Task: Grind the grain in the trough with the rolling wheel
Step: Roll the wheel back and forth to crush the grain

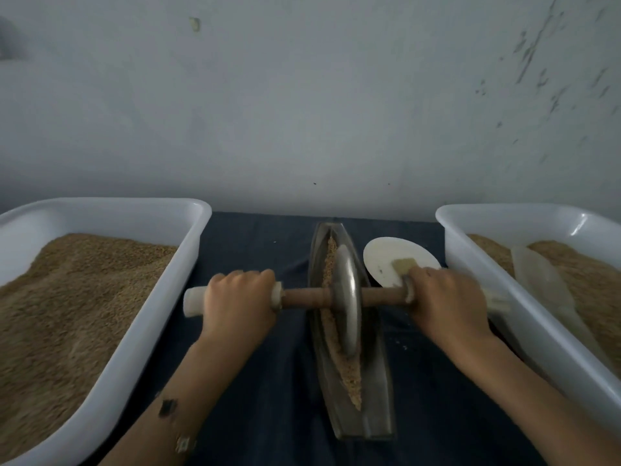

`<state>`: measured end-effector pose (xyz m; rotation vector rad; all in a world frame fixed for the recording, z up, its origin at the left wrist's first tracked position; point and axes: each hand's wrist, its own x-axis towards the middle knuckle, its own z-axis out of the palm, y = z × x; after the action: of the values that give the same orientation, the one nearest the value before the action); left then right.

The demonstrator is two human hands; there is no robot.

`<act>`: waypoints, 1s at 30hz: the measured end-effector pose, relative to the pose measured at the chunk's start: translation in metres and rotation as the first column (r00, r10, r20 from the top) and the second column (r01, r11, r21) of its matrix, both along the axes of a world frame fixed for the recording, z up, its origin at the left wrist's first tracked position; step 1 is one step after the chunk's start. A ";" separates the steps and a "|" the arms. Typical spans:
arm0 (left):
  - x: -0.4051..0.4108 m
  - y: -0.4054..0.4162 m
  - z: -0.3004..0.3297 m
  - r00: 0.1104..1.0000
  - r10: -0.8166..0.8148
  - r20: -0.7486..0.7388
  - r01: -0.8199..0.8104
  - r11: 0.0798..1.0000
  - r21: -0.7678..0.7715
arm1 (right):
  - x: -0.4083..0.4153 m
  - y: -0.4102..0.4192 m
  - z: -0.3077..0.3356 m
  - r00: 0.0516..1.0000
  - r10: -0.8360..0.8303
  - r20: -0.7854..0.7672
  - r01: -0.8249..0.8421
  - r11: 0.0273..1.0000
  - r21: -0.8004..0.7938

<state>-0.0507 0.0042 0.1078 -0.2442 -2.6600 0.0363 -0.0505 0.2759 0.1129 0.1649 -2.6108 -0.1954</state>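
Right, starting out beyond my left hand: a white plastic tub (111, 297) heaped with brown grain sits on the dark blue cloth (255, 381), its near wall just beside my left forearm. My left hand (240, 297) is curled knuckles-up round the pale left grip (195, 301) of the axle, the end of that grip poking out past my fist. Between my hands runs the brown wooden axle (302, 297), and on it stands the metal rolling wheel (347, 301), upright, its rim down in the groove of the boat-shaped metal trough (376, 398). Crushed grain (349, 378) lies along that groove, in front of and behind the wheel. My right hand (447, 304) is wrapped round the right grip in the same overhand hold, fingers fully closed on it. Just past my right knuckles lies a white round plate (386, 260) with a small tan block (403, 264) on it; I cannot tell what the block is. Outside my right hand is a second white tub (524, 314) with more grain and a pale translucent scoop (541, 287) resting on it.
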 end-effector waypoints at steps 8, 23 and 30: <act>0.023 -0.004 0.003 0.996 -0.087 0.004 0.087 0.996 -0.014 | 0.025 0.013 -0.006 0.999 0.038 0.018 -0.038 0.999 -0.005; -0.100 0.037 0.014 0.978 -0.051 0.202 0.032 0.995 0.096 | -0.097 -0.008 0.016 0.992 0.123 0.004 -0.123 0.986 0.110; -0.056 0.033 0.008 0.969 -0.089 0.230 0.067 0.992 0.102 | -0.058 -0.011 0.012 0.993 0.121 0.015 -0.121 0.992 0.039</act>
<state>-0.1071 0.0374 0.1157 -0.3417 -2.8737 -0.1520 -0.1088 0.2645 0.1246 0.3387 -2.6007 -0.2044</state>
